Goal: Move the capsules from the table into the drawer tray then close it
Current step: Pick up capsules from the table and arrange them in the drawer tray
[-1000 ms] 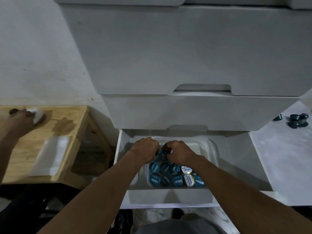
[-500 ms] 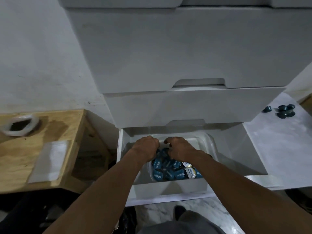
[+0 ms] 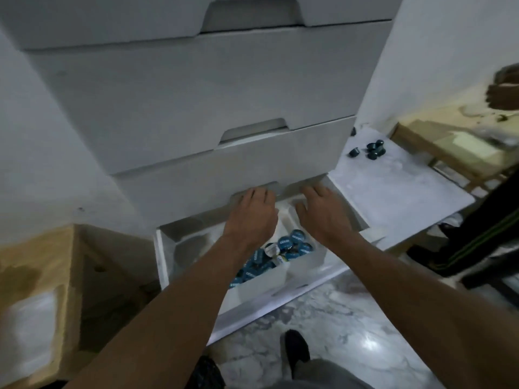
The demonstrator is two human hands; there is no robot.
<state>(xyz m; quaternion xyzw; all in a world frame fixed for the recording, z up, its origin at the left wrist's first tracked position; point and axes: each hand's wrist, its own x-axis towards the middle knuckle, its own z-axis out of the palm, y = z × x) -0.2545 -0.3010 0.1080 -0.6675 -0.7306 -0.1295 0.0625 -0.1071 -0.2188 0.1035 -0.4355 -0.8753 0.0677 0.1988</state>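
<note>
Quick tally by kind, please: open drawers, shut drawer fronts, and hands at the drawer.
Open drawer: 1
Shut drawer fronts stacked above it: 3
Hands over the drawer: 2, left hand and right hand, both with fingers spread and holding nothing
Total: 6

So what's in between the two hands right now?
In the head view, a bare strip of the white tray shows between the left hand and the right hand; no capsule sits there.
</note>
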